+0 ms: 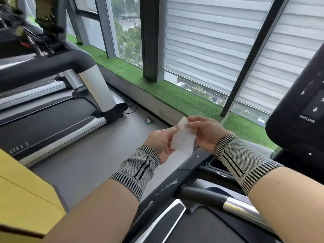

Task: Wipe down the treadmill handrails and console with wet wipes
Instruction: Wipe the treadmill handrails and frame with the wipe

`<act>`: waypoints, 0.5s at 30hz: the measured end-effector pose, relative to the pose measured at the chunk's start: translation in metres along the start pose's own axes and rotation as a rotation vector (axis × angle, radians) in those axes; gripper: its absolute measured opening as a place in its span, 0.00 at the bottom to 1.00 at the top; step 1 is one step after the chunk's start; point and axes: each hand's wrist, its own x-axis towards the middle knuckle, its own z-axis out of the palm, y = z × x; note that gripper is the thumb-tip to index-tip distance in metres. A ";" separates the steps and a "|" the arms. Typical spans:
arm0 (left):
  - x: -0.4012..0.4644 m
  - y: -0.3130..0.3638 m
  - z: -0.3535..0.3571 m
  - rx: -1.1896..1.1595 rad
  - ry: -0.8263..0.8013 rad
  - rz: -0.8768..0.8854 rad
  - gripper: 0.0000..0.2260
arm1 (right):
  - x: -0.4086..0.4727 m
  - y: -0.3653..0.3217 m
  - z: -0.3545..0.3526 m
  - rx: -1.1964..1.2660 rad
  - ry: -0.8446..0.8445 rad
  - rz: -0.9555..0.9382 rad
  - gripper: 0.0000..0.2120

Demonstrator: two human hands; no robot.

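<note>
A folded white wet wipe (183,137) hangs in the air between both hands, above the left side of my treadmill. My left hand (162,142) pinches its left edge and my right hand (205,132) pinches its top right corner. Both wrists wear grey knitted bands. The black left handrail (168,186) runs diagonally below the hands, with pale streaks on it. A shorter grip with a chrome end (219,200) lies to its right. The black console (301,109), marked INCLINE with arrow keys, stands at the right edge.
A second treadmill (52,106) stands to the left across a strip of grey floor. A yellow box (26,199) fills the lower left corner. A green turf sill (175,95) runs under the windows with blinds. A small object (149,121) lies on the floor.
</note>
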 end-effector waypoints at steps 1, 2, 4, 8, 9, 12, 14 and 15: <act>0.002 0.001 -0.001 0.008 -0.002 0.007 0.06 | 0.003 -0.001 0.001 -0.034 0.000 -0.005 0.08; 0.003 0.003 -0.001 0.024 -0.001 0.011 0.06 | 0.005 -0.003 0.002 -0.082 0.013 -0.023 0.08; 0.010 0.005 -0.002 0.064 0.007 0.023 0.04 | 0.011 -0.004 0.000 -0.210 0.083 -0.093 0.08; 0.022 0.008 -0.001 0.075 0.034 0.033 0.04 | 0.024 -0.002 -0.013 -0.378 0.237 -0.113 0.21; 0.025 0.008 0.000 0.061 0.029 0.034 0.04 | 0.025 -0.001 -0.016 -0.329 0.215 -0.013 0.25; 0.031 0.009 0.002 0.019 0.003 0.037 0.05 | 0.022 0.003 -0.021 -0.213 0.060 0.240 0.21; 0.033 0.008 0.002 0.031 -0.007 0.032 0.05 | 0.026 0.007 -0.025 -0.154 0.013 0.187 0.12; 0.033 0.007 0.002 0.063 -0.005 0.022 0.05 | 0.028 0.008 -0.025 -0.147 0.019 0.122 0.09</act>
